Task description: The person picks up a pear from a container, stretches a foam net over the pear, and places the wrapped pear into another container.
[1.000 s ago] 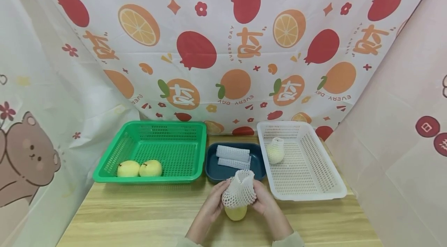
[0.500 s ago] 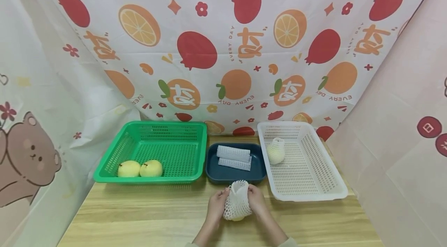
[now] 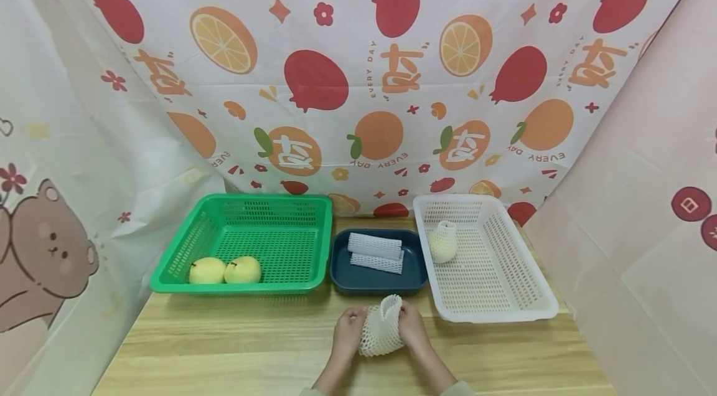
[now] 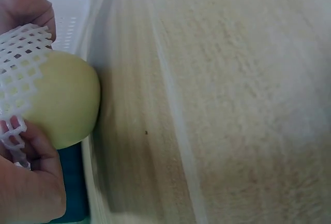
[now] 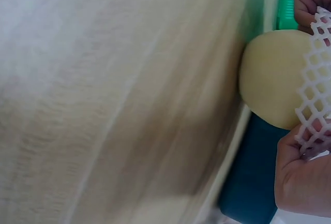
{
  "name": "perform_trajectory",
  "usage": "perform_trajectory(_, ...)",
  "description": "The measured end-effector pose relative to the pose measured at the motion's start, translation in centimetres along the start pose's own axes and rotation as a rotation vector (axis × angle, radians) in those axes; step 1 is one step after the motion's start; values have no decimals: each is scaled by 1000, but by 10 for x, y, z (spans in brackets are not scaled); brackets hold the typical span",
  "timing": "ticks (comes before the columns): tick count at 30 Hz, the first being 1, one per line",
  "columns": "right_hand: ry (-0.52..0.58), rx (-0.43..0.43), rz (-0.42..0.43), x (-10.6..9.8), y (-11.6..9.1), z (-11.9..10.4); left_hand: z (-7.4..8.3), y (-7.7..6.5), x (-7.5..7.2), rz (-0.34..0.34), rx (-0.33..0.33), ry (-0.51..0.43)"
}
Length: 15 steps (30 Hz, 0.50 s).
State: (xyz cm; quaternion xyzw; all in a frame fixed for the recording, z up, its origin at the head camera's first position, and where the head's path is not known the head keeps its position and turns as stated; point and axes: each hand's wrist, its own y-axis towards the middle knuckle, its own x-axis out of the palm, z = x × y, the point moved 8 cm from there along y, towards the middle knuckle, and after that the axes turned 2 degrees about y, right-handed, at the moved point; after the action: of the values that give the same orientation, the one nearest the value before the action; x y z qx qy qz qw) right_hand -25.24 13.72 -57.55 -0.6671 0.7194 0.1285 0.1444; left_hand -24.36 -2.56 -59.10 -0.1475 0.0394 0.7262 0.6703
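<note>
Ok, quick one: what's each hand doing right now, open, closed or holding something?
Left hand: closed, holding one side of the net partly over the fruit.
Right hand: closed, holding the net's opposite side.

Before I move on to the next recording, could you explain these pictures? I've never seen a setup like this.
There is no machine here: a person works with two bare hands. The wide picture comes from a camera worn on the head, looking forward and down; the two close ones come from cameras on the left and right wrists.

The left hand and right hand both hold a white foam net. It covers part of a yellow pear, whose bare end shows in both wrist pictures.

On the wooden table stand a green basket with two bare pears, a dark blue tray with two flat foam nets, and a white basket with one netted pear.
</note>
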Motion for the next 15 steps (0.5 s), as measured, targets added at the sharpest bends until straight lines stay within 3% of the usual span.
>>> perform_trajectory(6, -49, 1, 13, 0, 1, 10, -4, 3, 0, 48, 28, 59)
perform_trajectory(15, 72, 103, -17, 7, 6, 26, -13, 6, -3, 113, 45, 73)
